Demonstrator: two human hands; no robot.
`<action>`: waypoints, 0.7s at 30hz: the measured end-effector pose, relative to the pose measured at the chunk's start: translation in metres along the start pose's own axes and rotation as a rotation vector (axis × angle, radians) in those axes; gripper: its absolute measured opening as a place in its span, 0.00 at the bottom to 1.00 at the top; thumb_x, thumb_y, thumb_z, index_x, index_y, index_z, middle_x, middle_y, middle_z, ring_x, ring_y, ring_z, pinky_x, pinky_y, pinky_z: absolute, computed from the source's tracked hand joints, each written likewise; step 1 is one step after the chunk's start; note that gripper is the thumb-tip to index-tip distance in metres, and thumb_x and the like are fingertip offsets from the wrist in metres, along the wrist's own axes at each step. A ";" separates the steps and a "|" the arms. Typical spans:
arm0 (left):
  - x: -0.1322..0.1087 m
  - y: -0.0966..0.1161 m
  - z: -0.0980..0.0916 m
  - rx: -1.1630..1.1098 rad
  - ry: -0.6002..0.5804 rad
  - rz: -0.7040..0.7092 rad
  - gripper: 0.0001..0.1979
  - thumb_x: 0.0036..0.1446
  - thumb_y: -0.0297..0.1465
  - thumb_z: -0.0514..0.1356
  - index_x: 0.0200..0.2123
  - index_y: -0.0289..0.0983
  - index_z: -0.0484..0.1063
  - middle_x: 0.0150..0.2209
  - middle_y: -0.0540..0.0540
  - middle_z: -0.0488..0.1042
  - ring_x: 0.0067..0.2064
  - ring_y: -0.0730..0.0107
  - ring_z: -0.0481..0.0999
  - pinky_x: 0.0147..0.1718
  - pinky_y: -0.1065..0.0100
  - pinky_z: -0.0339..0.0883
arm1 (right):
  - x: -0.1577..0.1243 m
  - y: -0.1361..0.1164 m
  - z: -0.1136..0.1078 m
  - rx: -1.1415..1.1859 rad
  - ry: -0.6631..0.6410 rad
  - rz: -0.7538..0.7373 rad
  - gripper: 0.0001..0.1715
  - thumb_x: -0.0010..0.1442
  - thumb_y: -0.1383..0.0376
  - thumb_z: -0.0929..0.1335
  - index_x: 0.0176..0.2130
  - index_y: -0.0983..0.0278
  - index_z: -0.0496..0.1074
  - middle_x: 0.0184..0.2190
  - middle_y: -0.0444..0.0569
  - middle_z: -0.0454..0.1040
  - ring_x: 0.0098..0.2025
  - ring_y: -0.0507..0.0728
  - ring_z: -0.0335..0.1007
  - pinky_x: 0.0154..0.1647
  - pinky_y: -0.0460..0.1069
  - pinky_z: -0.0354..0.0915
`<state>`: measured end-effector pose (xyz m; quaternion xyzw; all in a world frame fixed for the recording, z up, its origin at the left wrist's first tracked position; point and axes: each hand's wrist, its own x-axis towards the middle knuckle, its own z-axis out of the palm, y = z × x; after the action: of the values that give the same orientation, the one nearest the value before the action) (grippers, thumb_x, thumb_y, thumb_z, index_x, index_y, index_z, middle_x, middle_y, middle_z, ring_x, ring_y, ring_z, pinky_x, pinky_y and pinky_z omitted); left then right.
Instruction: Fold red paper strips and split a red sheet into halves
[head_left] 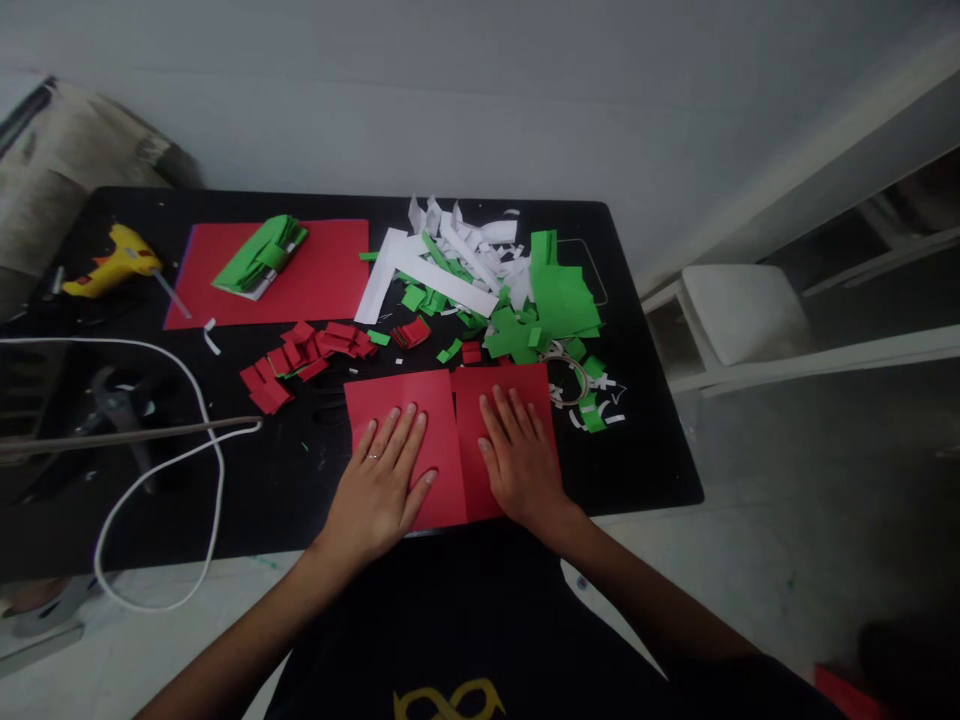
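Note:
Red paper point(442, 390) lies at the table's front edge, with a line or gap running down its middle. My left hand point(382, 480) rests flat on the left part, fingers spread, a ring on one finger. On the right part my right hand point(517, 455) lies flat with its fingers extended. Neither hand grips anything. Just beyond the paper are folded red pieces point(300, 352), and scissors point(328, 402) lie dark against the table by its left edge. A roll of tape point(566, 380) touches the area by the paper's right corner.
The black table point(637, 440) also holds white strips point(442, 280), green paper point(562, 295), a red sheet point(315, 290) under a green bundle point(262, 255), and a yellow glue gun point(120, 262). A white cable point(202, 400) loops at left. A white stool point(742, 310) stands right.

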<state>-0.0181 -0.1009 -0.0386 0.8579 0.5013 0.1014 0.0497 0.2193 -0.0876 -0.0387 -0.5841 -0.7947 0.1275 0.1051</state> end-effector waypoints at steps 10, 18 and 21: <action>-0.003 -0.002 0.000 0.003 0.007 -0.017 0.38 0.71 0.40 0.53 0.76 0.32 0.44 0.76 0.35 0.51 0.76 0.46 0.52 0.73 0.47 0.46 | 0.000 0.003 -0.001 -0.021 0.006 0.014 0.34 0.75 0.63 0.59 0.75 0.66 0.51 0.77 0.55 0.48 0.79 0.65 0.39 0.77 0.65 0.45; -0.006 -0.003 -0.001 0.036 0.013 -0.029 0.39 0.71 0.40 0.52 0.77 0.33 0.40 0.76 0.35 0.50 0.76 0.47 0.51 0.72 0.46 0.47 | 0.000 0.004 -0.003 -0.034 0.011 0.021 0.34 0.75 0.63 0.58 0.75 0.68 0.50 0.77 0.57 0.48 0.79 0.66 0.39 0.77 0.65 0.45; -0.006 -0.004 0.000 0.035 0.018 -0.024 0.39 0.71 0.41 0.52 0.77 0.33 0.40 0.76 0.35 0.50 0.76 0.47 0.51 0.72 0.46 0.47 | 0.000 0.004 -0.003 -0.019 0.010 0.022 0.34 0.75 0.63 0.58 0.75 0.67 0.50 0.77 0.56 0.48 0.79 0.65 0.38 0.77 0.65 0.44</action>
<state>-0.0240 -0.1039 -0.0401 0.8514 0.5139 0.0999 0.0315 0.2238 -0.0864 -0.0374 -0.5945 -0.7888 0.1184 0.1021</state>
